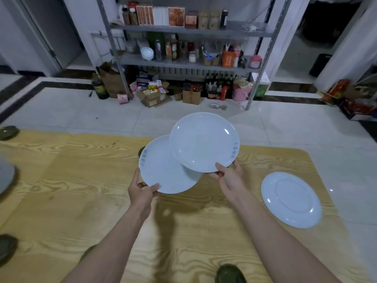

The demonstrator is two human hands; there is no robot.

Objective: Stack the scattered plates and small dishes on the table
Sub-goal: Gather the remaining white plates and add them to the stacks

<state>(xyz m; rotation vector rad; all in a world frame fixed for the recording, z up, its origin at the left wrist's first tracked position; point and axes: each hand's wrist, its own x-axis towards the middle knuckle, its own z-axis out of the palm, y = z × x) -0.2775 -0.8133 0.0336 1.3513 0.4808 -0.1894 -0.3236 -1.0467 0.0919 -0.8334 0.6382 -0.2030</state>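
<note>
Two white plates are held above the wooden table [81,180]. My left hand [142,190] grips the near rim of the lower plate [161,172]. My right hand [230,176] pinches the near rim of the upper plate [204,141], which overlaps the lower one's right side. A third white plate [291,199] lies upside down on the table at the right. Small dark green dishes sit at the far left edge [8,132], the near left edge [6,248], the near edge [230,273], and one [141,151] peeks out behind the lower plate.
A grey object [6,176] shows at the left edge of the table. Beyond the table is a tiled floor, with a metal shelf rack [183,62] full of bottles and boxes, and cartons on the floor beneath it.
</note>
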